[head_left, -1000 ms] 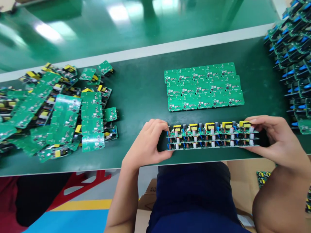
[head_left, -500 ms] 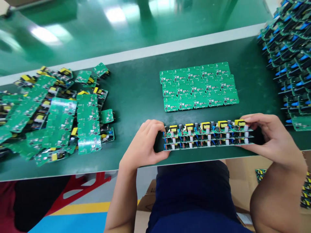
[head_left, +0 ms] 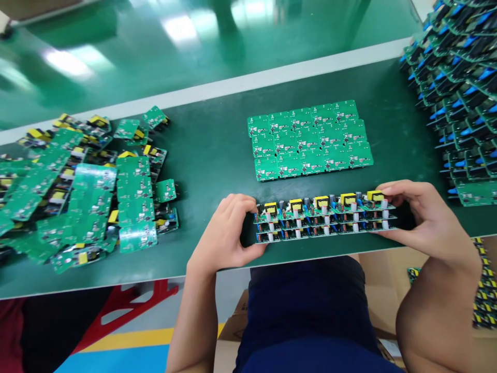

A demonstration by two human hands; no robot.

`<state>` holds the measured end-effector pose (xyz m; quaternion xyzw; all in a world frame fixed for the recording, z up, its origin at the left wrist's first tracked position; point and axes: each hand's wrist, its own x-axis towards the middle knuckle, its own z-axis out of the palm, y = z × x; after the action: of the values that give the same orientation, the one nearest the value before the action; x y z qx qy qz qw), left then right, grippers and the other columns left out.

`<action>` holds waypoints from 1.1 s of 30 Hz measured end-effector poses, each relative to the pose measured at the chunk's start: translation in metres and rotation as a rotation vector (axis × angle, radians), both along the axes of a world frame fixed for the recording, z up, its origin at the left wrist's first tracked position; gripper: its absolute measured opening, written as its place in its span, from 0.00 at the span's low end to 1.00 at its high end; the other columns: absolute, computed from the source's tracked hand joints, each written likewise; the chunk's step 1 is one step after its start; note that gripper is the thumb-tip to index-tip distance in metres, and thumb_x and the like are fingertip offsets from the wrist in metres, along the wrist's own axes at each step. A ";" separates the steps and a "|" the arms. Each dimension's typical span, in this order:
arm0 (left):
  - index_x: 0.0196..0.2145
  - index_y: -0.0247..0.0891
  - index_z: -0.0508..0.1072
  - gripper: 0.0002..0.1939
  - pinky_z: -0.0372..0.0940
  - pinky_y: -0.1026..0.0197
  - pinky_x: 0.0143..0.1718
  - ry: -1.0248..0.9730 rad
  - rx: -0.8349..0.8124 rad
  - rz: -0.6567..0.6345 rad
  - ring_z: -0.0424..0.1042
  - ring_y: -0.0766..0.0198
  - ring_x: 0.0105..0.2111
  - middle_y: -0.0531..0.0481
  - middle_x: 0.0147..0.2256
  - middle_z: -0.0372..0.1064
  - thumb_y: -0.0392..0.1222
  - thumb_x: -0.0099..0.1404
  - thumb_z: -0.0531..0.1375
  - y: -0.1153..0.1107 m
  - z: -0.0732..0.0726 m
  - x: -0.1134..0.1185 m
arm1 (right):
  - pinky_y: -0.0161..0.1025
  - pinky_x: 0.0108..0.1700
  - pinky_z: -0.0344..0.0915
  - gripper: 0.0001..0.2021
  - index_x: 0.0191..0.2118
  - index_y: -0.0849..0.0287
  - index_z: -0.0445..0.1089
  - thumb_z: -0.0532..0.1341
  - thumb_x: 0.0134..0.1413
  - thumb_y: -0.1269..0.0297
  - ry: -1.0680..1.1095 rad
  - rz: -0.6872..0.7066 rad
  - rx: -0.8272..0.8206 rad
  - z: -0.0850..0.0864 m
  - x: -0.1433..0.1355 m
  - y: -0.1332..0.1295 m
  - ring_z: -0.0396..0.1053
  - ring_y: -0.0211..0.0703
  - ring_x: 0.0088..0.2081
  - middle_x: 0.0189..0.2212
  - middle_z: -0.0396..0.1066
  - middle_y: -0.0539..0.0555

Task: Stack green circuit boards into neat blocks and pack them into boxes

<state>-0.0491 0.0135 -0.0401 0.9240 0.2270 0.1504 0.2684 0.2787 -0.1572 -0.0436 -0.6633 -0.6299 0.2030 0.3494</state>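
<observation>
Holding step now: my left hand (head_left: 225, 230) and right hand (head_left: 429, 220) grasp the stack (head_left: 322, 219) by its ends, panels (head_left: 309, 141) beyond them; moving it likely calls for even pressure.

No lettering is legible; markings on the green circuit boards (head_left: 308, 141) are too small.

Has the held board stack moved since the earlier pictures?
No: the board stack keeps its place against the flat boards beyond it; the view shifts.
</observation>
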 end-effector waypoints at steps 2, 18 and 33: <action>0.43 0.42 0.55 0.21 0.60 0.55 0.42 -0.001 0.000 0.001 0.62 0.58 0.40 0.48 0.41 0.63 0.41 0.54 0.61 0.000 0.000 0.000 | 0.39 0.41 0.63 0.27 0.55 0.45 0.61 0.68 0.50 0.55 0.000 -0.006 0.003 0.000 0.000 0.000 0.66 0.44 0.41 0.44 0.67 0.52; 0.43 0.40 0.57 0.20 0.61 0.56 0.42 -0.001 0.031 0.003 0.63 0.59 0.40 0.47 0.41 0.63 0.42 0.56 0.61 -0.001 0.001 0.000 | 0.45 0.40 0.67 0.24 0.53 0.45 0.64 0.68 0.50 0.52 -0.009 -0.022 0.015 0.000 -0.002 -0.001 0.67 0.48 0.38 0.43 0.69 0.52; 0.44 0.40 0.57 0.19 0.61 0.55 0.43 -0.007 0.065 0.003 0.64 0.58 0.41 0.46 0.41 0.63 0.42 0.58 0.60 -0.002 -0.001 0.001 | 0.40 0.40 0.68 0.22 0.50 0.51 0.66 0.69 0.49 0.55 -0.003 -0.020 0.036 0.007 -0.007 0.002 0.67 0.42 0.36 0.42 0.71 0.52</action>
<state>-0.0484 0.0115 -0.0412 0.9313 0.2223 0.1614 0.2390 0.2714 -0.1556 -0.0364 -0.6634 -0.6274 0.1869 0.3623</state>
